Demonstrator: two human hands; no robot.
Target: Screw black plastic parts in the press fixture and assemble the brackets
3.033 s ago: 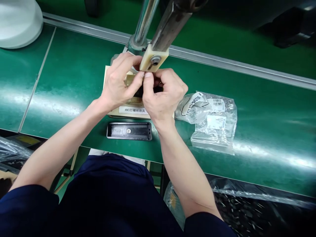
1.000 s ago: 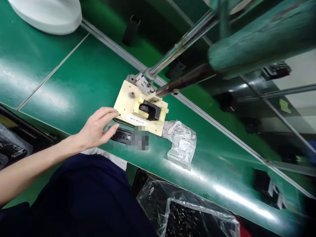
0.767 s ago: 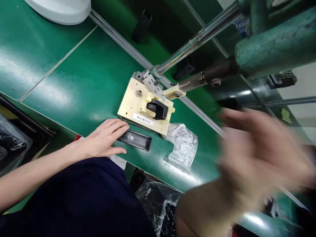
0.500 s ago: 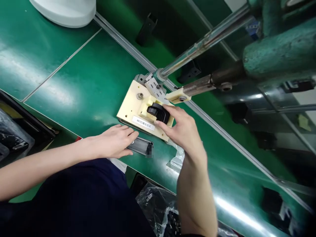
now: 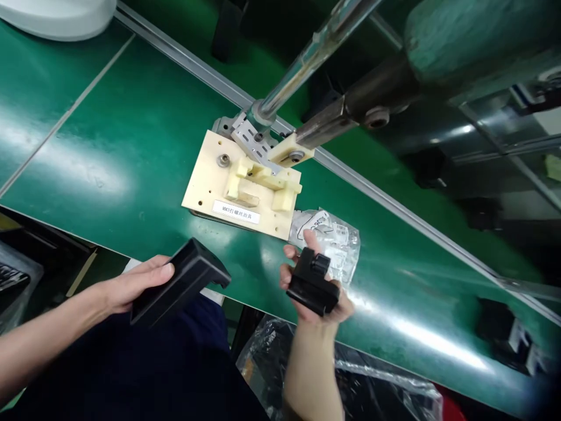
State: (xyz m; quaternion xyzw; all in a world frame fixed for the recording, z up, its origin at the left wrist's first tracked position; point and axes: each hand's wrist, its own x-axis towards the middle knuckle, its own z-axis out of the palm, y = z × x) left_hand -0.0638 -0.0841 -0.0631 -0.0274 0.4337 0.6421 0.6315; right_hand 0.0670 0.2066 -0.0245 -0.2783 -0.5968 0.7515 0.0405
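Observation:
My left hand (image 5: 142,279) grips a long black plastic housing (image 5: 182,280), tilted above the bench's near edge. In my right hand (image 5: 337,310), palm up, rests a smaller black plastic part (image 5: 312,280) with a raised block on top; the fingers curl round its left side. Beyond both hands stands a cream-coloured fixture (image 5: 201,187) with a printed label (image 5: 235,211), its raised yellow holder (image 5: 258,184) bare. A clear plastic bag (image 5: 346,245) with printing lies on the bench just past my right hand.
A green press arm (image 5: 473,41) and a metal column (image 5: 315,58) rise behind the fixture. The green bench (image 5: 144,134) has a metal rail along its far side. A white rounded base (image 5: 65,17) stands at upper left. Plastic-lined containers (image 5: 272,351) sit below the near edge.
The smaller black part has left the fixture's holder in my right hand, moving toward me. My left hand has lifted the long black housing off the bench. The camera view has shifted.

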